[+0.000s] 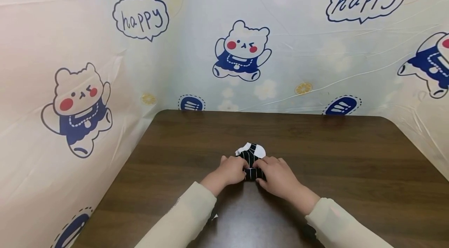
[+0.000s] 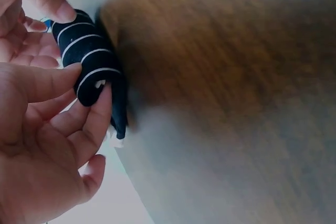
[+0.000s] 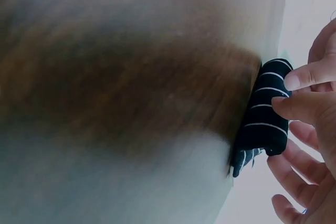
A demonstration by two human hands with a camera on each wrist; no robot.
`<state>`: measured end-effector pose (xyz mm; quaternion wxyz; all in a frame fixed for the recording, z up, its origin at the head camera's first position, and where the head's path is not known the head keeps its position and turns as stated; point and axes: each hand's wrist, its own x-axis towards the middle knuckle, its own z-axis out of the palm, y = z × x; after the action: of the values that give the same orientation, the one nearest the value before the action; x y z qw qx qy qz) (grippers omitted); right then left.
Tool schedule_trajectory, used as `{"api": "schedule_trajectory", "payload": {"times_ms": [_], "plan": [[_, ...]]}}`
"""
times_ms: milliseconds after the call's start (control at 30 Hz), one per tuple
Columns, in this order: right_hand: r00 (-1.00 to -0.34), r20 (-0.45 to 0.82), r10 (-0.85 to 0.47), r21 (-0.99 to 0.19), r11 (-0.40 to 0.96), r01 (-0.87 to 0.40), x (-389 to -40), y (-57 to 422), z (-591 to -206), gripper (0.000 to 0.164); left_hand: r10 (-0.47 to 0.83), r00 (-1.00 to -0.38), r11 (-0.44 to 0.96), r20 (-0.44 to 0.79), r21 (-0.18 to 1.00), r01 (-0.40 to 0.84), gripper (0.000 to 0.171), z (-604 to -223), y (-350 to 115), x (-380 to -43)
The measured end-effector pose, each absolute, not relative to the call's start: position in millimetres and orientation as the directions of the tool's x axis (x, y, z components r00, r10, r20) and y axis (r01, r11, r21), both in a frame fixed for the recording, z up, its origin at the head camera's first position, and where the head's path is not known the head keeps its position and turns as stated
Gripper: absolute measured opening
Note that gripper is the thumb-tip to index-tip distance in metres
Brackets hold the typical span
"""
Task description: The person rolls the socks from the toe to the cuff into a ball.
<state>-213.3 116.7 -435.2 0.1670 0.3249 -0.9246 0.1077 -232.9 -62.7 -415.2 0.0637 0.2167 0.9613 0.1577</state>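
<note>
A black sock (image 1: 250, 156) with thin white stripes and white patches at its far end lies on the brown table (image 1: 168, 154). Its near end is folded over into a thick roll, seen close up in the left wrist view as a striped roll (image 2: 86, 51). My left hand (image 1: 229, 170) pinches the roll's left end, thumb on top and a finger tucked into the fold. At the other end my right hand (image 1: 279, 178) holds the roll between thumb and fingers. In the right wrist view a striped layer of sock (image 3: 244, 160) shows beneath the roll.
A pale printed curtain (image 1: 196, 45) with bears and "happy" bubbles stands behind and beside the table. A small white scrap (image 1: 215, 216) shows by the left sleeve (image 1: 186, 211); what it is I cannot tell.
</note>
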Motion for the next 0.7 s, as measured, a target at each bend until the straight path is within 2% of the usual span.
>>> {"api": "schedule_trajectory", "payload": {"times_ms": [333, 533, 633, 700], "plan": [[-0.716, 0.378, -0.587, -0.071, 0.752, -0.655, -211.7, 115.9, -437.7, 0.032, 0.407, -0.893, 0.859, -0.191, 0.414, 0.302, 0.013, -412.4, -62.3, -240.3], [-0.714, 0.395, -0.578, -0.125, 0.737, -0.665, -215.9, 114.8, -441.6, 0.025, 0.441, -0.894, 0.813, -0.077, 0.456, 0.361, 0.010, -421.2, -68.2, -241.2], [-0.717, 0.393, -0.576, -0.168, 0.721, -0.672, -220.1, 115.7, -442.4, 0.022, 0.437, -0.899, 0.810, -0.017, 0.442, 0.385, 0.019, -417.0, -68.5, -233.8], [-0.728, 0.375, -0.575, -0.202, 0.715, -0.669, -223.5, 116.8, -441.9, 0.020, 0.448, -0.893, 0.815, 0.052, 0.386, 0.431, 0.026, -418.7, -68.7, -230.1]]}}
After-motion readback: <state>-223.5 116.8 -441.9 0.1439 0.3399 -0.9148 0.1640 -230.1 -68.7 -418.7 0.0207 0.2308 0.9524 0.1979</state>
